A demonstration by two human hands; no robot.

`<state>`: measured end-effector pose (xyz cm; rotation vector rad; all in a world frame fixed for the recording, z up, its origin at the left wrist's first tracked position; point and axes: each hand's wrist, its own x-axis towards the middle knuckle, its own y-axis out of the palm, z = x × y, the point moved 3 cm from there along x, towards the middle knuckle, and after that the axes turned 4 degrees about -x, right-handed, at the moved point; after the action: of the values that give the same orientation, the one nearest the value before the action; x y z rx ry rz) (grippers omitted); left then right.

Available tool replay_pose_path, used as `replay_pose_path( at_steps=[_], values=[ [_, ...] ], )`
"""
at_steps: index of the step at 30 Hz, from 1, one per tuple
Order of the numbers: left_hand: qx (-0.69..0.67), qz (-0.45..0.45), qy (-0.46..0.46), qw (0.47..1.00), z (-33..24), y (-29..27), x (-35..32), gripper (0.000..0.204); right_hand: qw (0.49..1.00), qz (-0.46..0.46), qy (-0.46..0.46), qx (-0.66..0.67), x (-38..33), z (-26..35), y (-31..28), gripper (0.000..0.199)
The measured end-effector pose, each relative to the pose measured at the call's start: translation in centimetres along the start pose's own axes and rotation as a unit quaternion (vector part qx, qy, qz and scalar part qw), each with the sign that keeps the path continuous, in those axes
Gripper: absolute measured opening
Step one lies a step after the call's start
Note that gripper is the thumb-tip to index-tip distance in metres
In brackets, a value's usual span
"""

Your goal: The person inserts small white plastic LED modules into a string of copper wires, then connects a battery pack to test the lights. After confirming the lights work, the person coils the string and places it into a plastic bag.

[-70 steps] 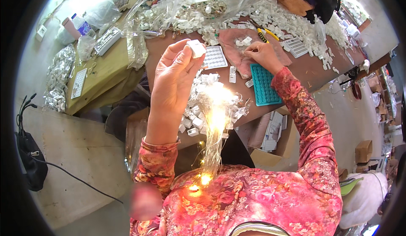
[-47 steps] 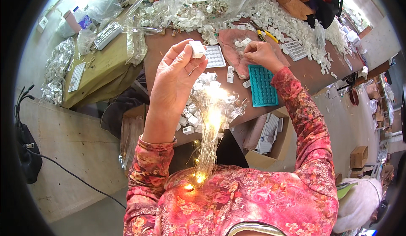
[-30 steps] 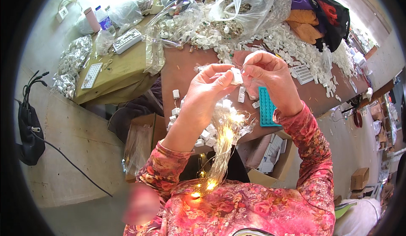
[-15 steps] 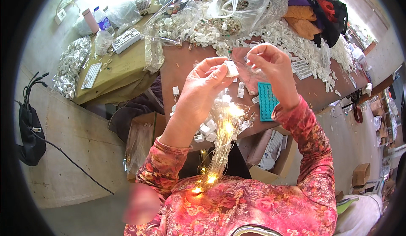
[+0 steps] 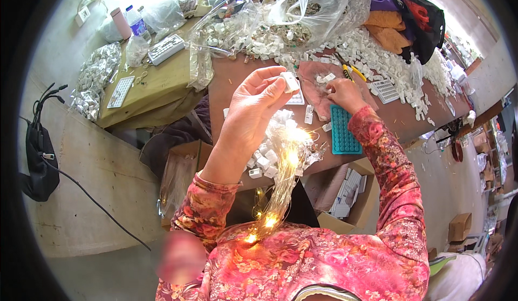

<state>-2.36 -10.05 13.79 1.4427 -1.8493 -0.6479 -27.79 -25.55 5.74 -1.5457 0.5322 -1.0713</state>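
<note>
My left hand (image 5: 260, 98) is closed round a small white plastic box (image 5: 290, 83), raised above the table between thumb and fingers. My right hand (image 5: 347, 94) is down over a pink cloth (image 5: 312, 88), its fingers drawn together next to small white pieces (image 5: 325, 78). Whether anything is between those fingertips is hidden. Beneath my left hand, a bundle of fine wire string lights (image 5: 281, 190), glowing warm yellow, runs from the table to my lap. Near my right wrist lies a teal moulded tray (image 5: 345, 133). A yellow-handled tool (image 5: 356, 74) rests just beyond my right hand.
A heap of white plastic parts (image 5: 372, 47) covers the table's far side, with a clear plastic bag (image 5: 324, 9) on it. More white boxes (image 5: 263, 163) sit at the near edge. An open carton (image 5: 353, 195) stands below. At left is a green-covered table (image 5: 156, 90).
My right hand has moved away from beside my left hand, down onto the pink cloth. The yellow-handled tool has come into sight. My left hand still holds the white box.
</note>
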Motion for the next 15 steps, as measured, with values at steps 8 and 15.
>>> replay_pose_path(
  at_steps=[8,15],
  values=[
    [-0.026,0.016,0.004,1.000,0.3,0.2,0.3,0.023,0.977,-0.112,-0.007,0.184,0.0,6.1,-10.4,0.019],
    [0.002,-0.018,-0.013,1.000,1.0,0.9,0.3,0.022,0.924,-0.213,-0.197,0.251,-2.2,15.6,-16.0,0.020]
  ],
)
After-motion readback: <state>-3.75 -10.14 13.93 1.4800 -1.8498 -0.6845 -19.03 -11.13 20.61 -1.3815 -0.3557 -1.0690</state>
